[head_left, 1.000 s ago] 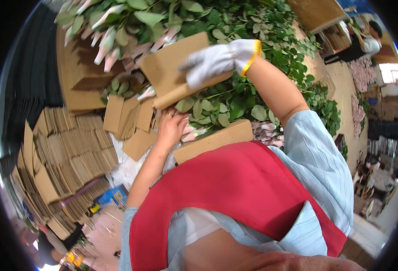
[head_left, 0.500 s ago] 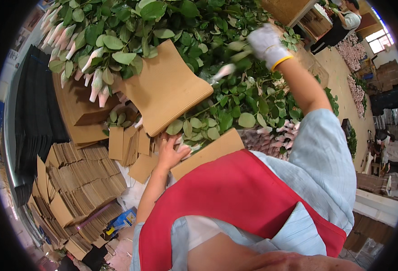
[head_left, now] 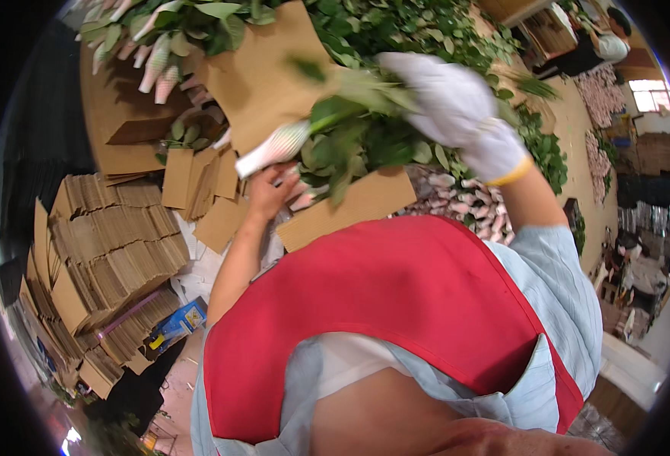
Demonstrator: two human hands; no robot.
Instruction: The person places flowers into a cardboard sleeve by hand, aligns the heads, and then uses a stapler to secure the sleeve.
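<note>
Head view: the right hand [head_left: 445,102], in a white glove with a yellow cuff, is clenched around the stem of a flower [head_left: 278,148], though motion blur softens its fingers. The flower's pale, net-wrapped head points left, in front of the near edge of a large cardboard sheet [head_left: 263,80], and its green leaves spread between the head and the glove. The bare left hand [head_left: 269,194] lies just on the near side of that head, fingers curled beside more wrapped flower heads [head_left: 302,196]; whether they grasp one I cannot tell.

A cardboard strip [head_left: 350,209] lies between the flowers and the red apron [head_left: 373,289]. To its right, many pink flower heads [head_left: 464,201] sit close together. Leafy stems [head_left: 426,26] cover the far side. On the left are cardboard stacks [head_left: 118,235] and, nearer, a blue box [head_left: 177,327]. At the far right a co-worker [head_left: 609,49] is visible.
</note>
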